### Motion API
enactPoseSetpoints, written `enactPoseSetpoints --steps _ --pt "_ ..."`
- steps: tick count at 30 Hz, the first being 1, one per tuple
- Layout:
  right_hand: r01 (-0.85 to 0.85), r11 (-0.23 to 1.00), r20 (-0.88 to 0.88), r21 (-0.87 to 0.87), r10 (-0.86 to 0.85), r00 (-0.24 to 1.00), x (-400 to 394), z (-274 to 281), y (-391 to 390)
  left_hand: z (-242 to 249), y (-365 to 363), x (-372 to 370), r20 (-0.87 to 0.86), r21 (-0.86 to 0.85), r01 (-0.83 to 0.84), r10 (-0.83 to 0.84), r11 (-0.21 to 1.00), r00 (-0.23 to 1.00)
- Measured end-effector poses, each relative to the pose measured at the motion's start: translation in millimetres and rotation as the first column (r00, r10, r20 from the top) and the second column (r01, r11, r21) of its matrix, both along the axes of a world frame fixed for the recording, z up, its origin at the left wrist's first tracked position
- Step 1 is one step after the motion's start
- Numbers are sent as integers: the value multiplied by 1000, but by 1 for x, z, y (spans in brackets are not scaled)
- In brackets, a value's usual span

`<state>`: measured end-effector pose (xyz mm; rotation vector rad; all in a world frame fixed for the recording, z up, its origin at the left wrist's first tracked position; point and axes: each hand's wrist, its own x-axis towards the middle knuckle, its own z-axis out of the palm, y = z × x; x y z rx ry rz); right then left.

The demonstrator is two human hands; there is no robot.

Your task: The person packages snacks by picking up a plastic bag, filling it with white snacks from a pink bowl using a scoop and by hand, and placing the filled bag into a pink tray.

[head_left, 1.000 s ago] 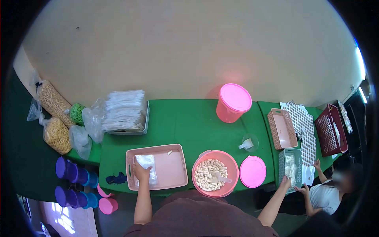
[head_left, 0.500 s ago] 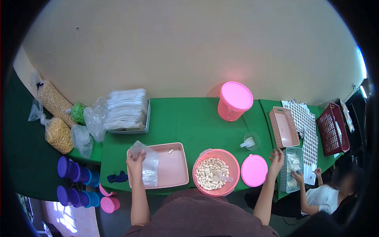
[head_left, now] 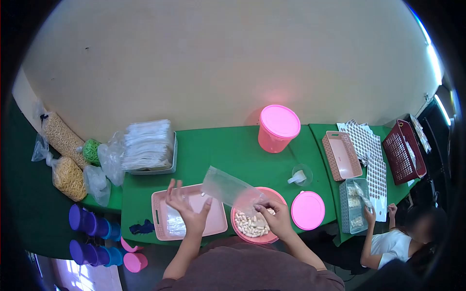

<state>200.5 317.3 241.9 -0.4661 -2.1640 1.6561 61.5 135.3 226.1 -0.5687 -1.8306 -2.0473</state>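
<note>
Right hand (head_left: 276, 219) pinching a clear plastic bag (head_left: 228, 188) over the pink bowl (head_left: 236, 228) of peanuts (head_left: 249, 225), left hand (head_left: 184, 206) open, fingers spread above the pink tray (head_left: 160, 218), green table (head_left: 228, 150) beneath.

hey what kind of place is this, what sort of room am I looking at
Likely a small snack-packing workroom: a green table holds a pink bowl of nuts, a stack of clear bags, and a co-worker sits beside gray basket.

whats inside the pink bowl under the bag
The pink bowl holds pale oblong pieces, like shelled peanuts. The right hand and its clear plastic bag cover the bowl's upper part, so the rest of the contents is hidden.
</note>
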Motion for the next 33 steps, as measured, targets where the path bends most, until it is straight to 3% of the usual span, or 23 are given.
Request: enactPoseSetpoints --steps 1,3,4,6,7,9,10,14,16,19,23,25,26,28,31,32,33 --pt "7 1000 -1 -1 -7 1000 2 3 1 10 -3 4 -1 -1 7 -7 1000 1000" --pt "-53 986 3 156 53 999 7 5 1 28 -11 13 -160 -433 224 -319 873 934" --pt "-49 987 7 151 48 999 8 6 -2 27 -8 15 -155 -436 231 -325 870 933" --pt "-190 963 50 189 184 982 7 9 -9 23 6 21 -163 -745 343 -655 572 738" --pt "-190 963 50 190 184 982 7 10 -12 16 11 22 -164 -745 343 -655 573 738" --pt "-226 963 123 147 209 970 9 13 -15 5 21 21 -55 -698 564 -817 442 574" --pt "-228 965 111 130 215 970 11 15 -15 5 25 22 -71 -622 603 -803 499 591" --pt "-241 969 90 60 235 968 15 10 -9 8 24 20 -84 -686 538 -788 490 610" --pt "-227 974 26 -11 227 973 14 9 -6 -1 24 17 -106 -569 620 -796 539 595" --pt "-262 962 -13 -81 262 965 11 7 -6 -9 26 17 -89 -533 646 -795 547 599" --pt "-203 979 39 31 202 979 14 0 -7 -1 32 26 -115 -594 581 -774 556 623" --pt "-29 998 46 49 27 999 12 -12 -10 -3 37 36 -161 -640 523 -764 562 624" --pt "-30 998 47 49 28 998 11 -15 -11 -13 40 39 -160 -640 524 -764 563 625" --pt "-15 998 13 -54 16 1000 9 -16 -15 -30 48 42 -329 -508 422 -622 751 711" --pt "-62 997 -29 36 63 998 6 3 -16 -31 48 37 -291 -523 472 -669 710 684" --pt "-93 995 5 20 93 996 8 2 -10 -26 48 36 -365 -551 397 -639 734 677" --pt "-56 998 7 24 56 998 10 7 -4 -30 46 34 -367 -547 424 -662 721 653"
